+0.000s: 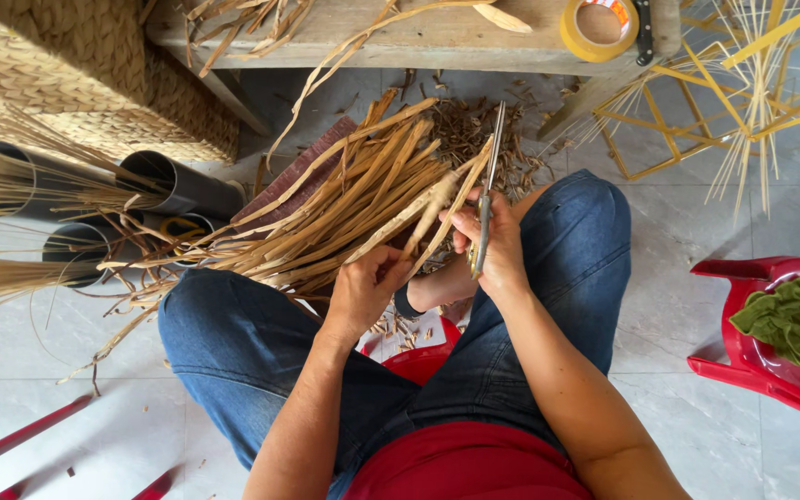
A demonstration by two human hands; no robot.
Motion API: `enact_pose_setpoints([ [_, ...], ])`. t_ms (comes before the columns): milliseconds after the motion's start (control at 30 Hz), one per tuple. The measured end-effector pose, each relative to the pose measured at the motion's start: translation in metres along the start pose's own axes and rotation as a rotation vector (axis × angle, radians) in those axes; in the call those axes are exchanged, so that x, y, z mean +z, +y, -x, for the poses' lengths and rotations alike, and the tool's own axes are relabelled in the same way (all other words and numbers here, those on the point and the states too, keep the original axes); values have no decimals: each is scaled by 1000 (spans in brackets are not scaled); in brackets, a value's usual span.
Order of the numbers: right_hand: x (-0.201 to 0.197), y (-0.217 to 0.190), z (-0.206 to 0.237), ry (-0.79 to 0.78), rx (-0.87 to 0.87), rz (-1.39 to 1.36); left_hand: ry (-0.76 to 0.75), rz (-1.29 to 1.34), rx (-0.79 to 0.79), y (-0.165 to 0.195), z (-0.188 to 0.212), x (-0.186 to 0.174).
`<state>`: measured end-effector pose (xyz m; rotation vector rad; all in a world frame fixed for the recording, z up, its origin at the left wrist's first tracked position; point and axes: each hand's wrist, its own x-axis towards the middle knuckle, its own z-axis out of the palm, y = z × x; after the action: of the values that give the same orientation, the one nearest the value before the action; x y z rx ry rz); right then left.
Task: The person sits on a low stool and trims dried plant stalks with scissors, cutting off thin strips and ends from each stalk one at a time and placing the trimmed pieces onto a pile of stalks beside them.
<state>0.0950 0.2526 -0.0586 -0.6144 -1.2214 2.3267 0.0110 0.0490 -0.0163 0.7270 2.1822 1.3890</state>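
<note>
A single dried plant stalk [430, 211], pale tan and thickened at its middle, lay over the person's lap, just above the knees, at the near edge of a fanned bundle of dried stalks [344, 199] of the same straw colour. The bundle spread from the left knee up toward the wooden bench [437, 42], its strips flat, long and frayed at the ends.

Behind the bundle, three dark plastic tubes [182, 185] lay on their sides on the tiled floor [696, 222]; thin straw-coloured sticks [20, 176] poked out of their open mouths. A woven basket [76, 65] stood at the upper left, its contents out of sight. To the right, a red plastic stool [780, 370] carried a crumpled green cloth [782, 319] in its seat.

The left hand [363, 287] was curled shut around the lower end of the stalk, thumb over the top, forearm coming up from below. The right hand [493, 245] was closed through the handles of a pair of scissors [488, 185], whose blades pointed upward, away from the body, alongside the stalk's upper end. Whether the blades touched the stalk could not be told.

Short brown trimmings [474, 130] littered the floor beyond the knees. A roll of yellow tape [599, 28] sat on the bench.
</note>
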Motion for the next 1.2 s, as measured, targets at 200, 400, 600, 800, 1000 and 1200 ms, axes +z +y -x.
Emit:
enact_pose_setpoints([
  [200, 0, 6, 5, -46, 16, 23, 260, -250, -84, -13, -18, -6],
  [400, 8, -1, 26, -70, -35, 282, 315, -234, 25, 11, -13, -1],
  [600, 26, 12, 56, -126, -194, 695, 103, 629, 74, 19, -14, 14],
  [800, 29, 3, 64, -213, -189, 773, 12, 899, -38, 6, -18, 11],
  [1000, 21, -16, 72, -202, -180, 768, -40, 1098, -103, 11, -12, -1],
  [1200, 25, -18, 76, -234, -117, 768, -82, 1054, -88, 18, -9, 1],
])
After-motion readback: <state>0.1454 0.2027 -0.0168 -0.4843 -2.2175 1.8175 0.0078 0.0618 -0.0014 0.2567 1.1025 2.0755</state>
